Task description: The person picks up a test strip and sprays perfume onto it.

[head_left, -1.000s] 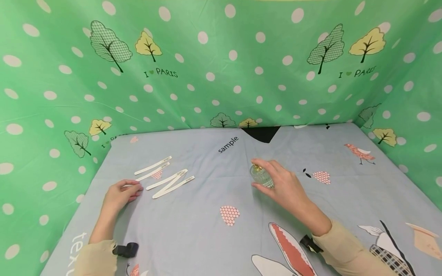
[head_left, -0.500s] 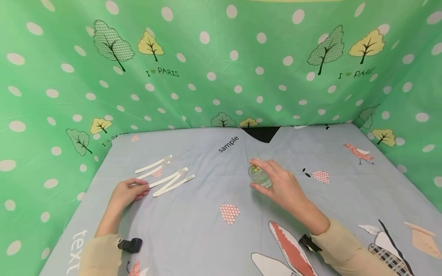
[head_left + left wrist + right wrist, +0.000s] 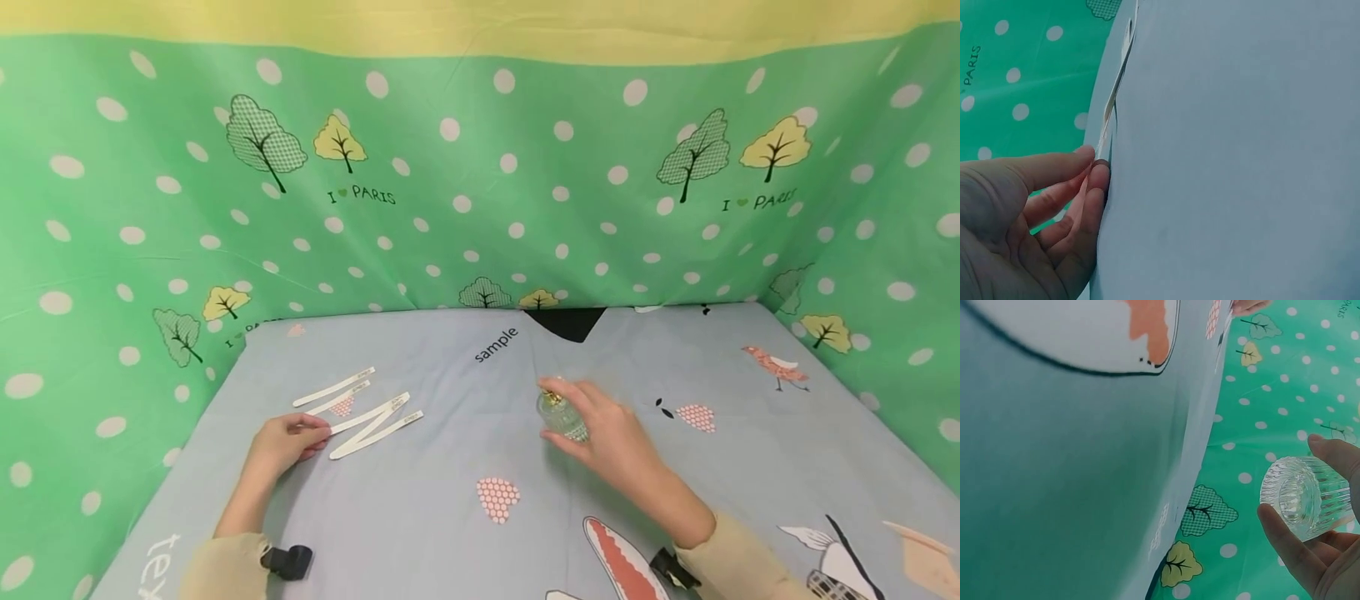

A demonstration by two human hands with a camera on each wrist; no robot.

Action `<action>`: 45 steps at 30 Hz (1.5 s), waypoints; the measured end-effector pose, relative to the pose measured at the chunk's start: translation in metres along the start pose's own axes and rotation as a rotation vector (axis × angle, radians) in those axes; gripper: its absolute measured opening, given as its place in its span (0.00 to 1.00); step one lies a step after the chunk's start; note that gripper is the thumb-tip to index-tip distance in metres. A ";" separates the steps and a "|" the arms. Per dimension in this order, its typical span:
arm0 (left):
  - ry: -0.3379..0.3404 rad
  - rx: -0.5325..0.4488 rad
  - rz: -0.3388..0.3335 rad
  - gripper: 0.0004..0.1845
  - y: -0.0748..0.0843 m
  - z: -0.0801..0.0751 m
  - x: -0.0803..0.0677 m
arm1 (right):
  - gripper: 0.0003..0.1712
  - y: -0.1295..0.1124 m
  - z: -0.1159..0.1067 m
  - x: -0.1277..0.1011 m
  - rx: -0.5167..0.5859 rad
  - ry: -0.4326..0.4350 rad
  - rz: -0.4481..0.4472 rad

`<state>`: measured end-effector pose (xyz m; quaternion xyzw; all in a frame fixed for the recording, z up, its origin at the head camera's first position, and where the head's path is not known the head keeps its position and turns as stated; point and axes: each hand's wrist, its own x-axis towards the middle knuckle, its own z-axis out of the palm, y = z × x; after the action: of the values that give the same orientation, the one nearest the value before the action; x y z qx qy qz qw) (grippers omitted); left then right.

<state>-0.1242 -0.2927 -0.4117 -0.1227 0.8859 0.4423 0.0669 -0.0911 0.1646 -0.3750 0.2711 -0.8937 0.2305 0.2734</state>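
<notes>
Several white paper perfume test strips point(image 3: 382, 435), each with small print at one end, lie on the left half of the cloth. My left hand point(image 3: 287, 442) pinches the near-left end of one strip point(image 3: 356, 421) between thumb and fingers, low over the cloth; the left wrist view shows this from the side. On the right, my right hand point(image 3: 611, 433) holds a clear ribbed glass perfume bottle point(image 3: 557, 421) with a gold neck. The index finger lies over the bottle's top and the thumb is at its lower side. In the right wrist view the round glass base point(image 3: 1297, 500) faces the camera.
A grey-blue printed cloth point(image 3: 435, 533) covers the table. Green dotted curtains point(image 3: 420, 175) hang behind it and at both sides. Two of the strips point(image 3: 333, 389) lie beyond my left hand, and a pair crosses to its right.
My left hand has moved right, from beside the strips to one strip's end, which it now pinches. The right hand with the bottle has shifted slightly left. The head view has tilted up.
</notes>
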 end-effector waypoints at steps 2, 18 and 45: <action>0.007 -0.004 -0.003 0.15 0.001 0.001 -0.001 | 0.42 -0.001 0.001 -0.001 0.003 0.001 -0.002; 0.060 -0.090 0.030 0.14 0.011 -0.006 -0.008 | 0.42 -0.003 0.004 -0.001 0.016 0.019 0.001; 0.064 -0.155 0.164 0.06 0.082 0.013 -0.040 | 0.42 -0.005 0.006 0.010 0.028 0.034 -0.007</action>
<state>-0.1079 -0.2284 -0.3475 -0.0689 0.8579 0.5092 -0.0076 -0.0967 0.1542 -0.3719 0.2740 -0.8847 0.2465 0.2855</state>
